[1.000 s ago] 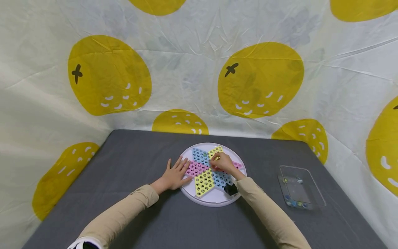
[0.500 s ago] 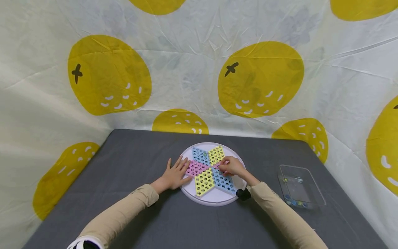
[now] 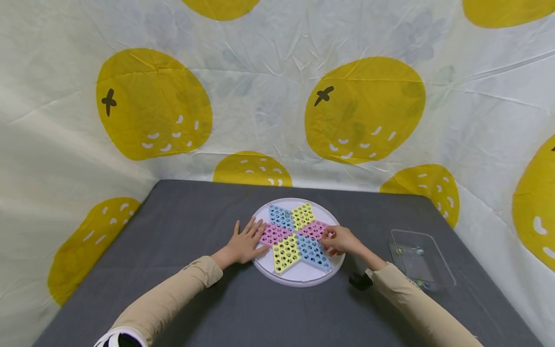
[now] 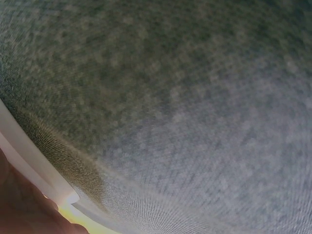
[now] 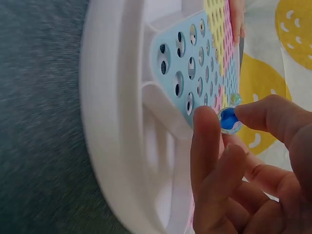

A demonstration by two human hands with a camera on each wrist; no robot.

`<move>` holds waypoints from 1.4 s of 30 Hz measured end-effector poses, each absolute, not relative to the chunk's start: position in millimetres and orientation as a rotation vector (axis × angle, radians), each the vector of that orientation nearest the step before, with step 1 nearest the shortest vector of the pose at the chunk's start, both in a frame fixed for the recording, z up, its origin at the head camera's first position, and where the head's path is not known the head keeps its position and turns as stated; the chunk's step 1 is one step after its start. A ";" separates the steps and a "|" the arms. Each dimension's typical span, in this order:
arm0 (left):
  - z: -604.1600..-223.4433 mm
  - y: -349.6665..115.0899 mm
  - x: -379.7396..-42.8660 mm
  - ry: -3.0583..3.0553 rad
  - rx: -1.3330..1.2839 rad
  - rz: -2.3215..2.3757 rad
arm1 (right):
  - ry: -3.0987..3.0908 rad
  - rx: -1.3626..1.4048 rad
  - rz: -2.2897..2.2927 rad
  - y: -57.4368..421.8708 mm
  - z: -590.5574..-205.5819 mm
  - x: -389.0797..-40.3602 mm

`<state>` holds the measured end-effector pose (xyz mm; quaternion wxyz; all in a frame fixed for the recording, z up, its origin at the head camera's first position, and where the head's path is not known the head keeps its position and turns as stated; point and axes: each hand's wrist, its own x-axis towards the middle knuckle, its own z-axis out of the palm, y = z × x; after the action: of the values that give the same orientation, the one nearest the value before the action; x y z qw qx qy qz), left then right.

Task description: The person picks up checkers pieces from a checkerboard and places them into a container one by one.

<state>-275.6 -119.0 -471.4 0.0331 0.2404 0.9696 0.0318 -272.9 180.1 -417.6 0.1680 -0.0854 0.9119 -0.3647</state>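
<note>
A round white Chinese checkers board (image 3: 299,283) with a star of pink, yellow and blue holed sections lies on the grey table. My left hand (image 3: 244,242) rests flat on the board's left side, fingers spread over the rim and pink section. Over the board's right edge, beside the blue section, is my right hand (image 3: 340,241). It pinches a clear glass marble with blue inside (image 5: 229,122) between thumb and finger. A second, greenish marble (image 5: 235,99) shows just behind it in the right wrist view. The left wrist view holds mostly blurred cloth and part of the rim.
A clear plastic box (image 3: 444,262) with several glass marbles stands on the table (image 3: 208,202) to the right, its near corner partly behind the right sleeve (image 3: 416,301). A white curtain (image 3: 256,96) printed with yellow fruit hangs around the table's back and sides.
My right hand has moved from the board's middle rightward and slightly nearer, to its right edge, uncovering the right pink section. My left hand has stayed in place.
</note>
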 end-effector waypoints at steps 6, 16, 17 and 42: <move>-472.6 -120.9 -276.5 2.992 0.783 0.200 | 2.574 -0.217 -1.041 195.6 -411.4 -264.7; -468.7 -117.0 -274.4 2.998 0.724 0.046 | 2.522 -0.203 -1.107 229.1 -408.3 -248.4; -468.6 -117.1 -274.0 3.000 0.726 0.054 | 2.517 -0.208 -1.115 232.5 -407.5 -246.3; -472.3 -118.3 -274.4 2.996 0.749 0.112 | 2.454 -0.275 -1.226 296.9 -404.1 -217.3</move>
<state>-274.4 -118.3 -472.3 0.0256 0.2423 0.9692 0.0363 -217.3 296.9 -404.1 0.1911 -0.0980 0.8737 -0.4365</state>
